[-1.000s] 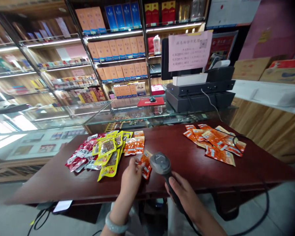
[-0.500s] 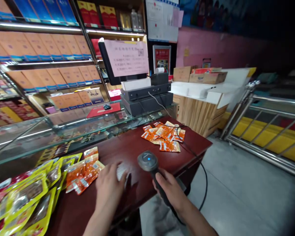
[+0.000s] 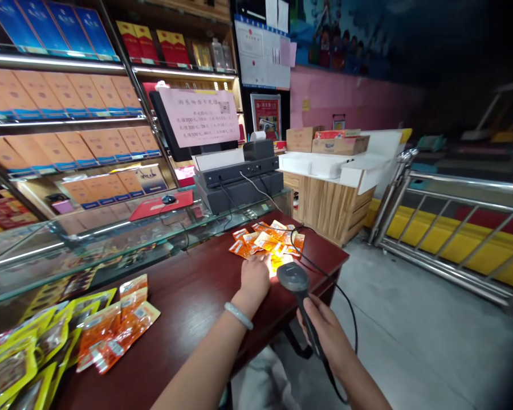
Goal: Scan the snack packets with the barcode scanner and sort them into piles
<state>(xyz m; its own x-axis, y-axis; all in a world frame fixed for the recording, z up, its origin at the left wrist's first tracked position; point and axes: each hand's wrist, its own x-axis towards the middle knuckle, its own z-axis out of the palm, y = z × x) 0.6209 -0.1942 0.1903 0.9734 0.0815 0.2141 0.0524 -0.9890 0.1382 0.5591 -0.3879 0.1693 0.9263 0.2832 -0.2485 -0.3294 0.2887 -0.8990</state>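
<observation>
My right hand (image 3: 325, 327) is wrapped around the handle of a black corded barcode scanner (image 3: 293, 278). The scanner's head tilts toward the table, and its light falls on an orange snack packet (image 3: 281, 263). At that packet's left edge my left hand (image 3: 255, 279) has its fingers curled and close together, seemingly pinching the edge; the fingertips are partly hidden. A pale bangle (image 3: 238, 316) circles the left wrist. Just beyond the hand lies a loose pile of similar orange packets (image 3: 270, 240). More orange packets (image 3: 118, 324) form a group at the left.
Yellow-edged snack bags (image 3: 8, 370) are heaped at the left of the dark red table (image 3: 183, 319). A glass counter (image 3: 111, 233) runs behind, bearing a monitor (image 3: 200, 122) and black machines (image 3: 239, 185). The scanner's cable (image 3: 354, 307) loops over the table's right edge. A metal railing (image 3: 448, 228) stands right.
My left hand has moved from the table near the left packets to the packet by the right pile. The scanner has turned toward that packet, and its light now shines there. The view has shifted right.
</observation>
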